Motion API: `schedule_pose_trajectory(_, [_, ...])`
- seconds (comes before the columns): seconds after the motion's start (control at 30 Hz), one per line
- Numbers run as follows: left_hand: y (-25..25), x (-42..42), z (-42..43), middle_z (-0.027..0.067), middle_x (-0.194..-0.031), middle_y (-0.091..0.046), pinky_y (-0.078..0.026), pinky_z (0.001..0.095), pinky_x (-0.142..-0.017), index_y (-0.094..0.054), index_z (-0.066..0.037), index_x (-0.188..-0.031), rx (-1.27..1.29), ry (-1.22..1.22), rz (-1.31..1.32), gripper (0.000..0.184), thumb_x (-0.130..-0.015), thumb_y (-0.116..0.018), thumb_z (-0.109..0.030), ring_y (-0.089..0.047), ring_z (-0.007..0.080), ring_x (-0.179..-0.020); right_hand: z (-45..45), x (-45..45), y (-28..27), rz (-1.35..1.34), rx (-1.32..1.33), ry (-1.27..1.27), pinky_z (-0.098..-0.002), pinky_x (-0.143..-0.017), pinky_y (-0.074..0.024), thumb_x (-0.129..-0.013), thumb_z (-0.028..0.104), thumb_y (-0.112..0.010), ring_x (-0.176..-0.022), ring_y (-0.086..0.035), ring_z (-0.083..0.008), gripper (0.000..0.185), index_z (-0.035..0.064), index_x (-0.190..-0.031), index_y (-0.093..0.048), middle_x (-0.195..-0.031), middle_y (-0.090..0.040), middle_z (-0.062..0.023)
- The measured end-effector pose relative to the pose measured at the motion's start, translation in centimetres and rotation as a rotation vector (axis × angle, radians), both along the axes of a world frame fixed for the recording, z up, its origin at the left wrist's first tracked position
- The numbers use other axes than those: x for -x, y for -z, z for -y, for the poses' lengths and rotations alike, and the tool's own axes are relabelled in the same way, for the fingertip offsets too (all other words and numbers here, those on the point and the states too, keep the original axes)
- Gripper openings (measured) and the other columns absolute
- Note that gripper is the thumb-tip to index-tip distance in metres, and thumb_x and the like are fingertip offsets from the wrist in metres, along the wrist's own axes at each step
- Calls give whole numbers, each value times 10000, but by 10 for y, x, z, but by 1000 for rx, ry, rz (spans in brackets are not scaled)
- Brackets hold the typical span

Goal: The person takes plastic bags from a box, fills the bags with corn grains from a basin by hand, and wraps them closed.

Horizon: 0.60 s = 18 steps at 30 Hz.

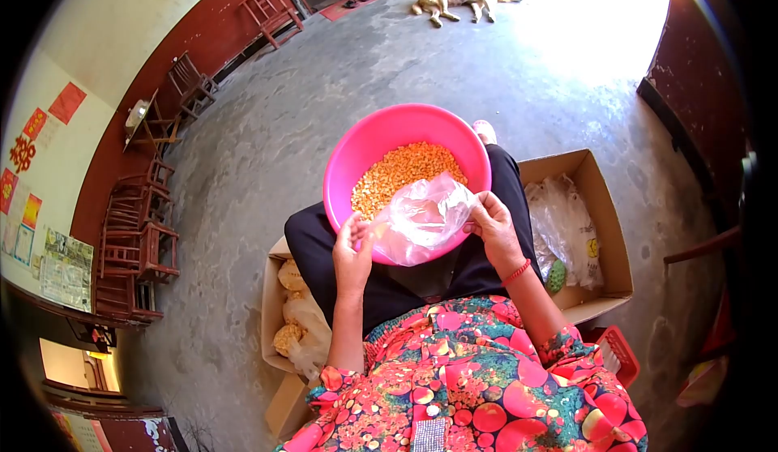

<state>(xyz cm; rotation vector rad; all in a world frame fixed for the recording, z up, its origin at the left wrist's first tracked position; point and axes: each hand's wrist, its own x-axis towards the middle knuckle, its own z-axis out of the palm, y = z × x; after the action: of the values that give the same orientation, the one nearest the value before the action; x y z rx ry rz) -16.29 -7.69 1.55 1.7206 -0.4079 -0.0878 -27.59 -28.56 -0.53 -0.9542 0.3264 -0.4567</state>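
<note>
A clear plastic bag (423, 218) is stretched between my two hands over the near side of a pink basin (344, 160). My left hand (352, 251) pinches the bag's left edge, close to the basin rim. On the other side, my right hand (494, 223) grips the bag's right edge between thumb and fingers. Orange corn kernels (405, 168) lie in the basin, partly hidden behind the bag. The basin rests on my lap, between my dark-trousered legs. Whether anything is inside the bag, I cannot tell.
To my right stands a cardboard box (612, 241) with plastic bags (567, 225) and a green object (556, 276). A box (271, 314) at my left holds filled bags (293, 334). Wooden chairs (138, 241) line the left wall; a dog (462, 0) lies on the far floor.
</note>
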Motion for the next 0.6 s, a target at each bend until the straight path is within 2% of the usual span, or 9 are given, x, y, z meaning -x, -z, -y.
schedule_pose_trajectory(0.07, [-20,6,2,107,-1046,-525,-396,300,-853,-439,32,-1159,-129,-18,197,499,-711,-634,-71,-497,186,-985,-1,-2,-9,22,163,-9,-182,-543,-416,-833,66,-509,-602,-490,-47,41,35,-830,-482,-693,-507,14])
schedule_pose_trajectory(0.1, [-37,13,6,107,-1046,-525,-396,300,-853,-439,32,-1159,-129,-20,196,499,-711,-634,-71,-497,186,-985,-5,-6,-8,21,162,-11,-182,-543,-416,-833,66,-509,-602,-490,-47,41,35,-830,-482,-693,-507,14])
schedule_pose_trajectory(0.17, [-67,35,20,106,-1072,-517,-354,309,-906,-430,12,-1171,-119,47,449,500,-719,-622,-83,-475,197,-1031,-10,-15,-1,34,373,6,-182,-534,-398,-802,30,-529,-592,-464,-35,39,15,-829,-505,-658,-486,22])
schedule_pose_trajectory(0.23, [-90,54,30,117,-1125,-484,-332,334,-930,-407,1,-1194,-145,202,553,573,-698,-660,-136,-448,216,-1071,-17,-15,-17,-37,775,60,-223,-522,-407,-755,24,-565,-575,-482,-51,59,8,-806,-541,-628,-512,-24])
schedule_pose_trajectory(0.3, [-100,68,42,152,-1218,-407,-327,353,-938,-339,-35,-1252,-281,275,571,708,-664,-698,-195,-414,262,-1122,-24,-14,-38,-56,865,12,-255,-525,-425,-752,35,-561,-568,-532,-109,57,10,-801,-548,-637,-541,-78])
schedule_pose_trajectory(0.37, [-86,62,48,157,-1140,-471,-336,394,-919,-448,-43,-1171,-389,218,655,581,-649,-676,-157,-436,315,-1079,-29,-15,-48,-26,917,1,-269,-532,-433,-744,34,-560,-577,-553,-148,59,11,-798,-552,-650,-550,-98])
schedule_pose_trajectory(0.43, [-52,41,35,142,-1015,-549,-400,353,-853,-562,-32,-1023,-447,242,547,337,-694,-615,-81,-515,286,-982,-29,-14,-52,3,970,-6,-283,-539,-442,-736,33,-558,-586,-574,-188,63,13,-796,-556,-663,-559,-117])
schedule_pose_trajectory(0.47, [-52,41,30,128,-890,-591,-449,320,-765,-623,-21,-863,-364,193,420,147,-726,-568,-31,-573,259,-856,-28,-12,-53,9,1019,-21,-284,-541,-447,-730,30,-558,-597,-581,-209,66,14,-794,-560,-673,-564,-124])
schedule_pose_trajectory(0.6, [-48,22,4,113,-811,-601,-462,290,-695,-632,-16,-825,-427,126,321,108,-730,-584,-37,-594,240,-773,-28,-8,-34,-16,1188,-81,-335,-581,-460,-700,25,-545,-652,-577,-267,77,32,-774,-566,-684,-555,-121])
